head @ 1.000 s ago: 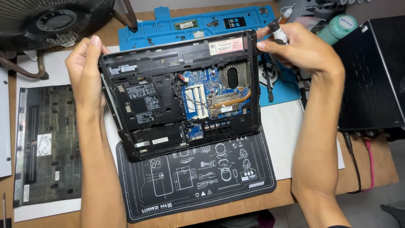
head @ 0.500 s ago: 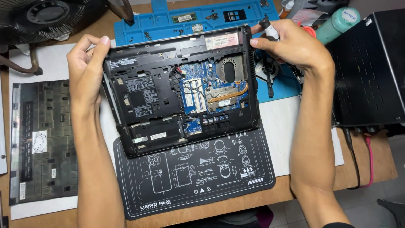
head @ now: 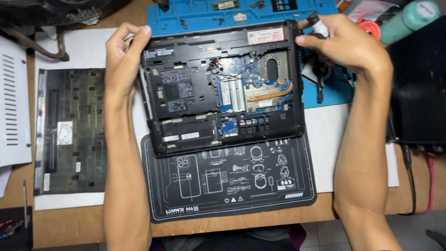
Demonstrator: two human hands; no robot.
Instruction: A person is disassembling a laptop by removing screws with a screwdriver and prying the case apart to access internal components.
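View from the head camera, looking down on a wooden tabletop [head: 69, 223]. An opened laptop base [head: 223, 88], its bottom cover off and its blue circuit board [head: 241, 90] and copper heat pipe [head: 272, 93] exposed, lay partly on a black repair mat [head: 232, 186] printed with white line drawings and partly over a blue work mat [head: 209, 11] at the far edge. The left hand [head: 121, 60] gripped the left far corner of the base, fingers curled over its edge and thumb along the side. The right hand [head: 346, 44] was at the right far corner, closed around a small dark-handled screwdriver [head: 316, 24] with a white collar, its fingertips touching the rim of the base; the tool's tip was hidden. To the left, well apart from the base, a detached dark keyboard panel [head: 67, 130] lay on white paper [head: 69, 46], beside a white vented cover [head: 14, 107]. A teal cylinder [head: 409, 18] and a black case [head: 418, 88] stood to the right.
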